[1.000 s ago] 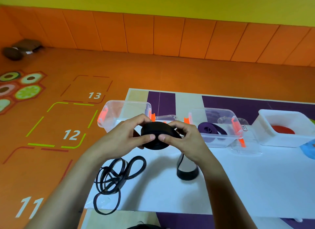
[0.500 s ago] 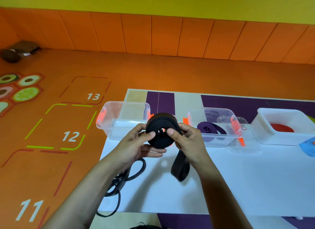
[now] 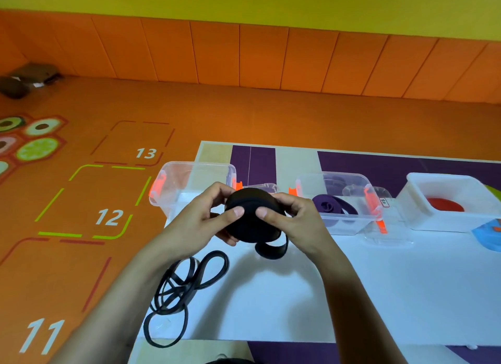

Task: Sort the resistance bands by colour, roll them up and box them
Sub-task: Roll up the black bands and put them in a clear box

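Both hands hold a wide black resistance band (image 3: 250,228) wound into a thick roll above the white sheet (image 3: 352,296). My left hand (image 3: 206,217) grips its left side and my right hand (image 3: 295,220) its right side, thumbs pressed on the face. A short loose tail (image 3: 271,249) hangs under the roll. Thin black bands (image 3: 184,285) lie tangled at the sheet's near left corner. An empty clear box (image 3: 189,184) stands behind the roll. A second clear box (image 3: 339,201) holds purple bands (image 3: 333,206). A white box (image 3: 450,201) holds a red band (image 3: 444,205).
A clear lid (image 3: 387,228) lies between the purple-band box and the white box. Something blue (image 3: 488,233) shows at the right edge. The sheet lies on a purple and cream mat over an orange floor with numbered squares. Dark objects (image 3: 24,78) sit by the far left wall.
The roll has been turned further in my hands and the hanging tail has grown much shorter. The roll sits lower and flatter than half a second ago.
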